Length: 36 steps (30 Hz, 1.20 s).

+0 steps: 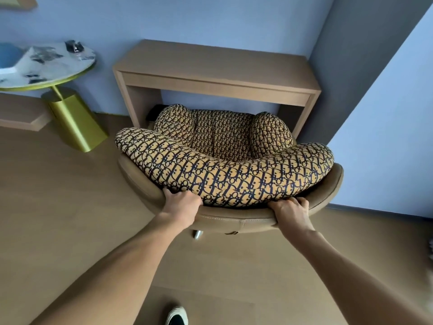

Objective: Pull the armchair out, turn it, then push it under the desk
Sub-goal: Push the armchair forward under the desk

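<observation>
The armchair (225, 174) has a tan leather shell and yellow-and-navy patterned cushions. It faces the light wooden desk (210, 64), its seat front just at the desk opening and its back toward me. My left hand (181, 202) grips the shell's top rim on the left. My right hand (289, 211) grips the same rim on the right, fingers tucked under the back cushion. A metal leg (198, 234) shows below the shell.
A round marble-topped side table (46, 64) on a gold base (75, 120) stands left of the desk. A grey wall corner (365, 66) closes in the desk's right side. My shoe (177, 316) is on the wooden floor behind the chair.
</observation>
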Motion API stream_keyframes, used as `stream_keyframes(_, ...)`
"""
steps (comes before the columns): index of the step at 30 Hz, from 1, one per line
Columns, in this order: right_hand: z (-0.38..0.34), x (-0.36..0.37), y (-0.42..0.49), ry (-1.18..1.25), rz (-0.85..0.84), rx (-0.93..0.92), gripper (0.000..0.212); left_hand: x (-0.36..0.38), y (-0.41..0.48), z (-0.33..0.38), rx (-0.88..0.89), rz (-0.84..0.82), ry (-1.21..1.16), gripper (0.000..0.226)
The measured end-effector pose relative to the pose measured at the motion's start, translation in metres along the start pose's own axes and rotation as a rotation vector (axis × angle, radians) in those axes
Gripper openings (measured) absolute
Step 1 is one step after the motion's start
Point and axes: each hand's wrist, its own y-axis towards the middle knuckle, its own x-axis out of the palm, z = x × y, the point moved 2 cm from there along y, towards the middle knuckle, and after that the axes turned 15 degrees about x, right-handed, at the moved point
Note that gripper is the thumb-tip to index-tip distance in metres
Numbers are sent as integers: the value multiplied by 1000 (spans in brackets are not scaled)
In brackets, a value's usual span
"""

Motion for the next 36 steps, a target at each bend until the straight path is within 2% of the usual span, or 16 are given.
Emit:
stream_keyframes(5,-22,-5,33,38,-8,-22,31,-11,29,-32,10,-1,-11,62)
stream_keyframes(18,-39,-8,123,52,4,-9,40,-30,105,-65,17,9,49,61)
stream_keyframes(24,-48,-9,110,28,25,-36,45,-24,103,-78,51,11,58,55)
stream_keyframes(26,-52,-15,96,23,42,-72,46,-19,93,-85,59,75,43,52)
stream_keyframes(28,-57,-27,86,30,-27,-111,61,-19,83,-96,56,114,33,49)
stream_keyframes(31,-65,-45,73,12,-192,-164,80,-17,70,-109,85,27,10,63)
stream_keyframes(34,-69,-76,73,17,-245,-152,70,-39,64,-119,119,-157,-72,81)
stream_keyframes(36,-70,-107,76,46,-248,-129,66,-71,56,-126,90,-302,-214,87)
